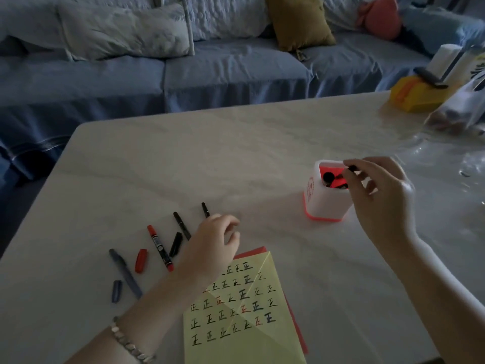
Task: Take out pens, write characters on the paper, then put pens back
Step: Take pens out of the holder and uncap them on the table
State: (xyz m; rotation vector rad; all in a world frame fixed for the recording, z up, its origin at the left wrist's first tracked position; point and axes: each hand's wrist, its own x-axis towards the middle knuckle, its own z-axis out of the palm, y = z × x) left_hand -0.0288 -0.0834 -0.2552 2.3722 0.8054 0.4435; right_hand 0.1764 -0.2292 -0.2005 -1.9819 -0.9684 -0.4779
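Note:
A white pen holder [325, 203] with a red base stands on the table, dark pens inside it. My right hand [378, 195] is over its rim, fingers pinched on a black pen [351, 168]. My left hand [212, 245] rests by the top of the yellow paper [241, 324], fingers curled over a black pen [205, 209]. The paper is covered with rows of written characters and lies on a red sheet [253, 251]. To the left lie a black pen [181, 225] and its cap [175, 244], a red marker [160, 247] and red cap [141, 260], a blue pen [125, 273] and blue cap [116, 290].
The pale marble table [210, 158] has its left corner near a blue sofa [210, 74] with cushions. At the far right stand a yellow box [414, 97], a plastic bag [462, 109] and a glass dish [459, 164].

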